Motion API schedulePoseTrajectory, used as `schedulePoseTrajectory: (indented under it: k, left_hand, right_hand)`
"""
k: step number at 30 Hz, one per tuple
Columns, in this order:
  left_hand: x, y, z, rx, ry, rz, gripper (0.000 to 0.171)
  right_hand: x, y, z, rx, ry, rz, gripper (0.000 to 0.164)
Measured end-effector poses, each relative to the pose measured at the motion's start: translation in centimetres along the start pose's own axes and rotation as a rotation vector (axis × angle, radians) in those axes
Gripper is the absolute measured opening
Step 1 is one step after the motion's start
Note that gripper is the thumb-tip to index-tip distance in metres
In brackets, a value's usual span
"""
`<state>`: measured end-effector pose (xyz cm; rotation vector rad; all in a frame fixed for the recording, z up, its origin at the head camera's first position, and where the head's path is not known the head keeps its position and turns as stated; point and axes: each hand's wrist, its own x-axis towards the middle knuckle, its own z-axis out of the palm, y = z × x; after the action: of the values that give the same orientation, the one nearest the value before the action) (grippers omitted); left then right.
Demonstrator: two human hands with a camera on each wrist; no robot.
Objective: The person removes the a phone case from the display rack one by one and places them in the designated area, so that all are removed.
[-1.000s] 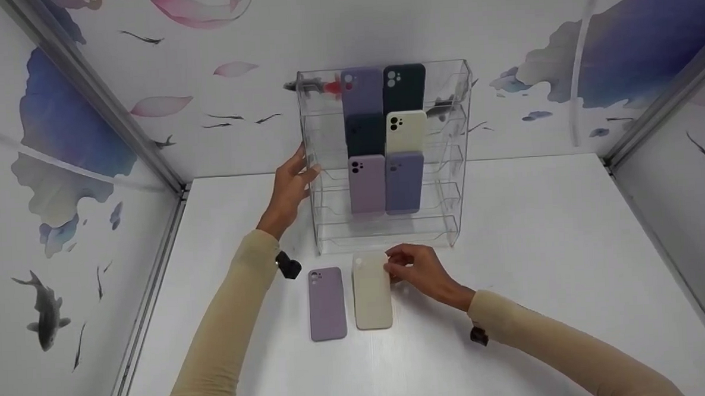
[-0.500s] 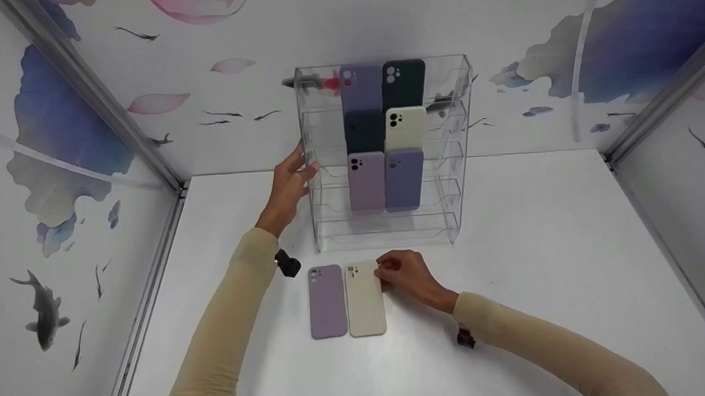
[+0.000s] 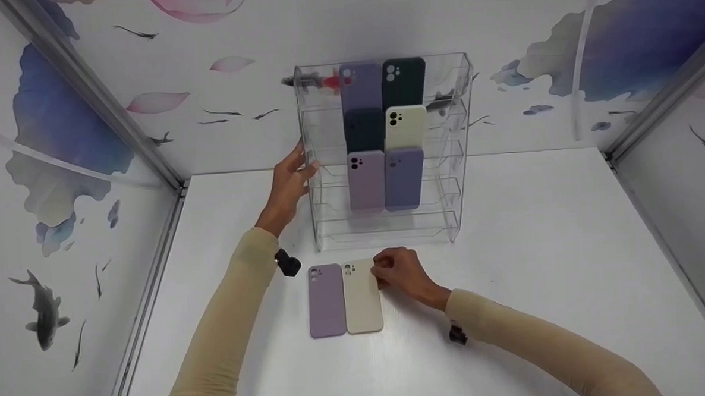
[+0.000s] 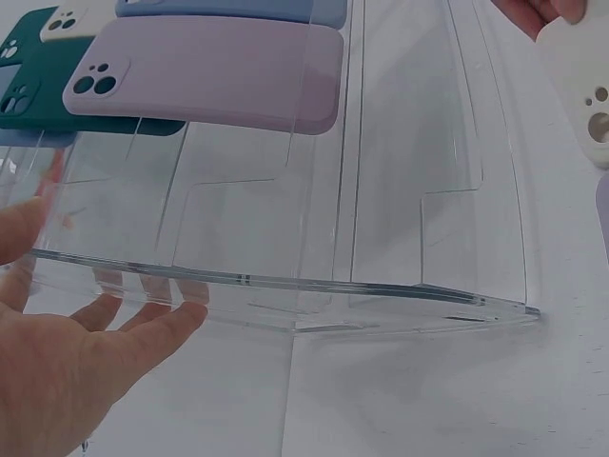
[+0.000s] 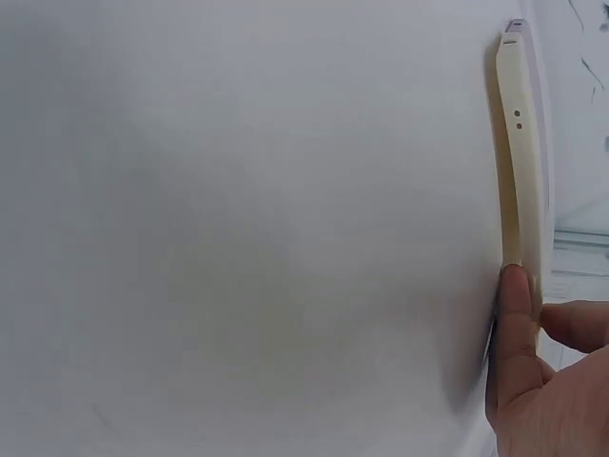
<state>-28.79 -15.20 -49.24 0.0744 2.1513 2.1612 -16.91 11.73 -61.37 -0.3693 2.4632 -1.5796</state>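
Two phone cases lie flat side by side on the white table, a purple phone case [image 3: 326,300] and a cream phone case [image 3: 363,299]. My right hand [image 3: 406,276] pinches the cream one at its upper right edge; the right wrist view shows thumb and finger on either side of that cream case [image 5: 523,162]. Behind them stands a clear acrylic display rack [image 3: 330,229] with tiers. My left hand [image 3: 289,186] grips its left side panel, thumb in front and fingers behind the clear wall [image 4: 381,288].
Several cases lean in pairs on the rack's upper tiers, among them a lilac case [image 3: 367,182], a blue-violet case [image 3: 404,181] and a dark green case [image 3: 404,82]. Printed wall panels [image 3: 237,137] enclose the table [image 3: 539,243] at the back and both sides.
My right hand has moved left and slightly toward me with the cream case, closing the gap to the purple one. My left hand stays on the rack.
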Motion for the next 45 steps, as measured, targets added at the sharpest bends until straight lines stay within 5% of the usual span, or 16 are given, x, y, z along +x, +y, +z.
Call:
schedulePoseTrajectory:
  k: [13, 23, 31, 45]
  left_hand:
    - [-0.1, -0.2, -0.2, -0.01, 0.009, -0.015, 0.071]
    - [-0.1, -0.2, -0.2, 0.0, 0.005, -0.014, 0.071]
    - [0.0, -0.1, -0.1, 0.011, 0.004, -0.028, 0.071]
    - [0.1, 0.1, 0.0, 0.008, 0.002, -0.007, 0.07]
  right_hand:
    - [0.4, -0.7, 1.2, 0.077, -0.03, 0.059, 0.021]
    - [0.6, -1.0, 1.5, -0.013, -0.023, 0.044, 0.02]
    - [0.6, -1.2, 0.8, 0.047, -0.068, 0.057, 0.02]
    - [1.2, -3.3, -3.6, -0.117, -0.067, -0.163, 0.022]
